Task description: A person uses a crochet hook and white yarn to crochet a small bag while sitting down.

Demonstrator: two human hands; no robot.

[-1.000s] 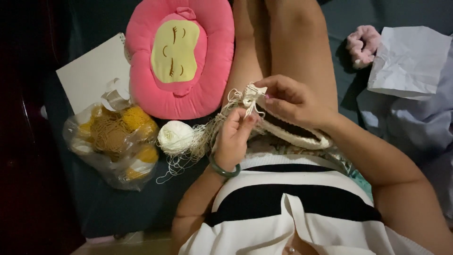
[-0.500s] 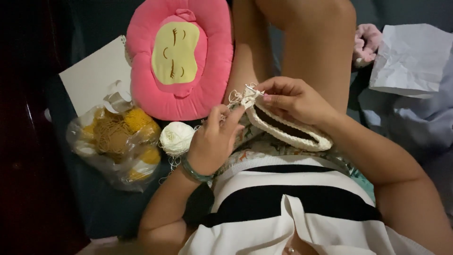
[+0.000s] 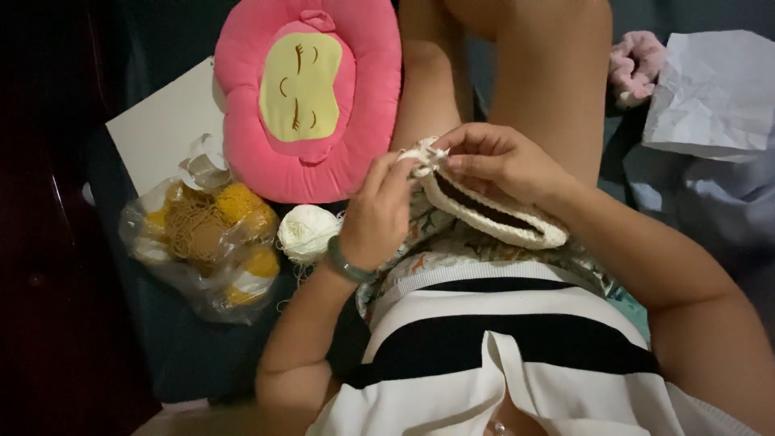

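A cream crocheted piece (image 3: 492, 211), a flat oval with a dark opening, lies across my lap. My right hand (image 3: 504, 159) pinches its upper end from the right. My left hand (image 3: 379, 211), with a green bangle on the wrist, holds the same end from the left, fingers closed on the yarn there. The two hands meet at the piece's tip. A white yarn ball (image 3: 307, 232) rests just left of my left wrist, with loose thread trailing from it.
A pink round cushion (image 3: 303, 97) with a yellow face lies above the yarn ball. A clear plastic bag (image 3: 206, 242) of yellow and brown yarn sits at left beside a white sheet (image 3: 165, 121). Crumpled white paper (image 3: 714, 93) and a pink fuzzy thing (image 3: 634, 69) lie at upper right.
The loose tangle of thread between my hands and the yarn ball has been drawn in. My left arm has shifted slightly; both hands stay on the piece's tip.
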